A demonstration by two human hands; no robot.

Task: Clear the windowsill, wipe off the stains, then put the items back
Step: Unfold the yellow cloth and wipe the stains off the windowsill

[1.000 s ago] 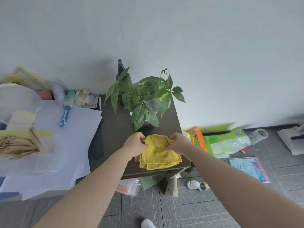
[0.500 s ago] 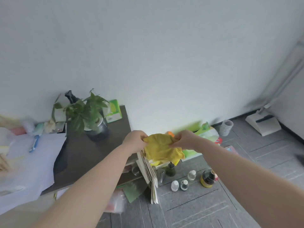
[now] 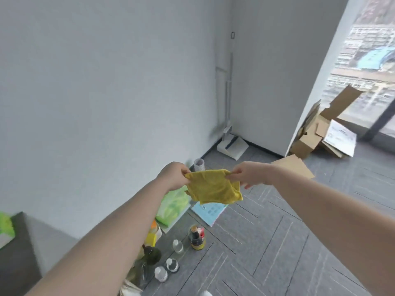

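Observation:
A yellow cloth hangs in the air in front of me, stretched between both hands. My left hand pinches its upper left corner. My right hand pinches its upper right corner, with some fingers loose below. The cloth droops folded beneath them, above the grey floor. A window with a low ledge shows at the far right.
Several bottles and a dark jar stand on the floor below my left arm. A green bag, a blue booklet, a dustpan and cardboard boxes lie further off. A dark table corner is at lower left.
I have turned right, away from the dark table and the plant, which left the view. Both hands carried the yellow cloth off the table and spread it wider in the air.

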